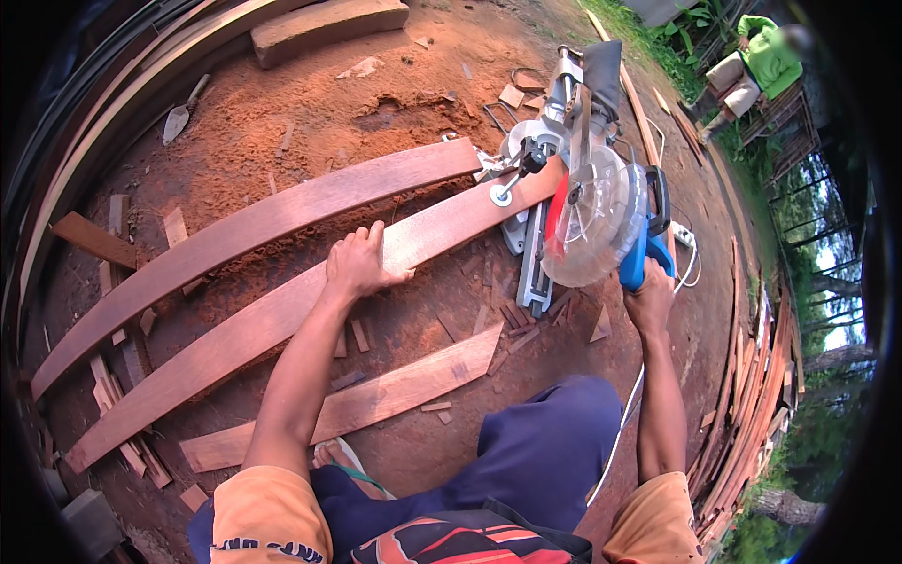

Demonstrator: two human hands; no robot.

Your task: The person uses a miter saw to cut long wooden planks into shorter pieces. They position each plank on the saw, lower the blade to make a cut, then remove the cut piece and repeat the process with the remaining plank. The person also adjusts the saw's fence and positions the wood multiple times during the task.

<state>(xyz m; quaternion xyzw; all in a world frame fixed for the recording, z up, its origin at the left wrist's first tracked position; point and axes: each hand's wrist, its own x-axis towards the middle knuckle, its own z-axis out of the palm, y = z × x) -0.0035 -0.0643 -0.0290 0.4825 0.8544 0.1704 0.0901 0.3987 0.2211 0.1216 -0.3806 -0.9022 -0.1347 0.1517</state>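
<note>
A long reddish-brown wooden plank (240,324) runs from the lower left up onto the base of a miter saw (587,221). My left hand (359,263) grips this plank near its middle, fingers over the top and thumb along the near edge. My right hand (650,293) is closed round the saw's blue handle (639,256). The saw's clear round guard covers much of the blade, so I cannot tell whether it touches the wood. A clamp (502,195) with a round foot presses on the plank left of the blade.
A second plank (254,216) lies beyond the first, and a shorter board (376,399) lies nearer me. A trowel (185,111) rests on sawdust-covered ground. Stacked wood strips (752,385) lie at right, near a white cord (620,437). A person in green (772,64) sits far right.
</note>
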